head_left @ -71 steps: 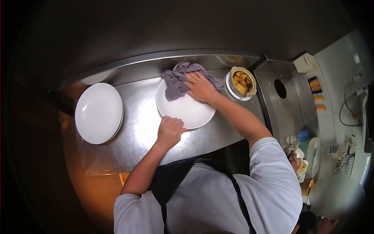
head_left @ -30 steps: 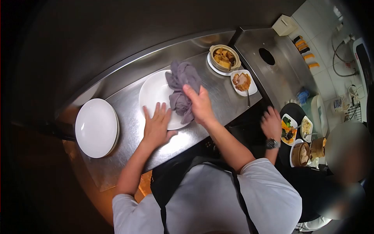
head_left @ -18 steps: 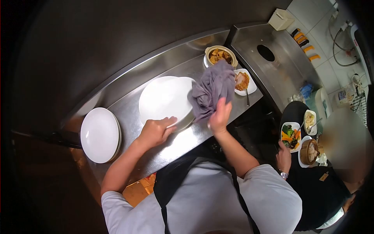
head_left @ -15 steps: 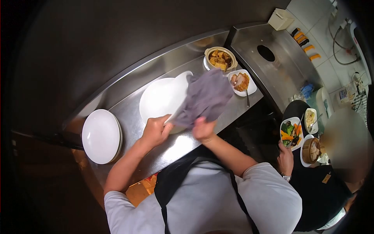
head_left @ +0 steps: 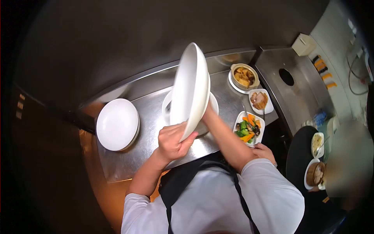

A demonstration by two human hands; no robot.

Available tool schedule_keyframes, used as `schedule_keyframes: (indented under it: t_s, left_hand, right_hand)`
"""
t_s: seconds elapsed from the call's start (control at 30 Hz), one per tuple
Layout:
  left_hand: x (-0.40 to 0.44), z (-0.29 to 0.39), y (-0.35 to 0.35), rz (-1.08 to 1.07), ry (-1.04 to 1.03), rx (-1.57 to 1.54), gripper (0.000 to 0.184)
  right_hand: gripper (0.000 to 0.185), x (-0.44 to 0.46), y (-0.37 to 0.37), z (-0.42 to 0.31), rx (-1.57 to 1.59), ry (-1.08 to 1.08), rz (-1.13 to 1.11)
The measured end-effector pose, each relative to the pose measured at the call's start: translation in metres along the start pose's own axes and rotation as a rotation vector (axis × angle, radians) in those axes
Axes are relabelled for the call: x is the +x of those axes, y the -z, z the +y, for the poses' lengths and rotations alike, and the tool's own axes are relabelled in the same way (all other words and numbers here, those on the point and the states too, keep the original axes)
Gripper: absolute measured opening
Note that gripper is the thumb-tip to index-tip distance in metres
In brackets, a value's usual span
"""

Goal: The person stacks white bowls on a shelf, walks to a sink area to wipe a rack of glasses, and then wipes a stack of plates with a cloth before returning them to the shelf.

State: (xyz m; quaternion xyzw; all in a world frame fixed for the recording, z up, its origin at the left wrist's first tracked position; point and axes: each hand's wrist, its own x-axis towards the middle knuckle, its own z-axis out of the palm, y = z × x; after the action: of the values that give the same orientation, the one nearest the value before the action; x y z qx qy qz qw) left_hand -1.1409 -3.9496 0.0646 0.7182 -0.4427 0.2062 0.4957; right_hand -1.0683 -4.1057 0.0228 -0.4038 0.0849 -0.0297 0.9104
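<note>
A large white shallow bowl point(head_left: 200, 78) is raised and tilted almost on edge, with my left hand point(head_left: 173, 142) closed on its lower rim. Behind it reaches my right hand point(head_left: 209, 111); the bowl hides its fingers, and the purple-grey cloth seen earlier is not clearly visible. Beneath the raised bowl, more white dishware point(head_left: 214, 102) shows on the steel counter.
A stack of white plates point(head_left: 117, 124) stands on the counter point(head_left: 154, 130) at left. At right are a clay pot of food point(head_left: 244, 77), a sliced-meat dish point(head_left: 259, 100) and a vegetable plate point(head_left: 249, 128), touched by another person's hand point(head_left: 265, 152). That person carries a black tray point(head_left: 298, 156).
My left hand has tipped the bowl upright. My right hand and the cloth have gone behind it. The other person's vegetable plate has moved from the tray to the counter's edge.
</note>
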Motion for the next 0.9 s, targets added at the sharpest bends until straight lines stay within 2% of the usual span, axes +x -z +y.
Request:
schedule_keyframes:
  t_s: [0.03, 0.1, 0.17, 0.2, 0.23, 0.3, 0.43, 0.57, 0.7, 0.83, 0.87, 0.9]
  left_hand:
    - [-0.001, -0.007, 0.001, 0.0, -0.064, 0.113, 0.025]
    - [0.0, -0.026, 0.011, -0.028, -0.185, 0.334, 0.031]
    - [-0.005, -0.027, 0.041, -0.118, -0.082, 0.447, 0.032]
    - [-0.012, -0.028, 0.06, -0.138, -0.021, 0.435, 0.031]
    - [-0.02, -0.03, 0.079, -0.152, 0.038, 0.422, 0.03]
    - [-0.04, -0.033, 0.111, -0.176, 0.12, 0.464, 0.031]
    - [-0.088, -0.047, 0.15, -0.272, 0.144, 0.66, 0.033]
    - [-0.134, -0.071, 0.172, -0.318, 0.232, 0.736, 0.038]
    - [-0.158, -0.081, 0.179, -0.369, 0.338, 0.784, 0.037]
    - [-0.168, -0.091, 0.177, -0.395, 0.398, 0.813, 0.034]
    - [-0.17, -0.093, 0.176, -0.405, 0.424, 0.824, 0.034]
    - [-0.17, -0.095, 0.175, -0.415, 0.445, 0.828, 0.034]
  right_hand:
    - [0.043, -0.002, 0.004, 0.041, 0.203, -0.096, 0.013]
    - [0.043, -0.038, -0.019, 0.066, 0.305, -0.187, -0.069]
    - [0.043, -0.055, -0.051, 0.04, 0.374, -0.414, -0.049]
    - [0.05, -0.05, -0.049, 0.038, 0.364, -0.382, -0.186]
    - [0.051, -0.059, -0.067, 0.013, 0.335, -0.39, -0.157]
    - [0.053, -0.047, -0.058, 0.002, 0.378, -0.37, -0.183]
    - [0.055, -0.022, -0.041, -0.041, 0.341, -0.123, -0.267]
    - [0.051, -0.016, -0.024, -0.044, 0.336, 0.035, -0.227]
    - [0.047, -0.017, -0.009, -0.039, 0.311, 0.047, -0.239]
    - [0.047, -0.014, 0.003, -0.035, 0.132, 0.125, -0.07]
    - [0.046, -0.011, 0.012, -0.035, 0.088, 0.111, -0.127]
    - [0.044, -0.004, 0.023, -0.032, -0.029, 0.155, -0.076]
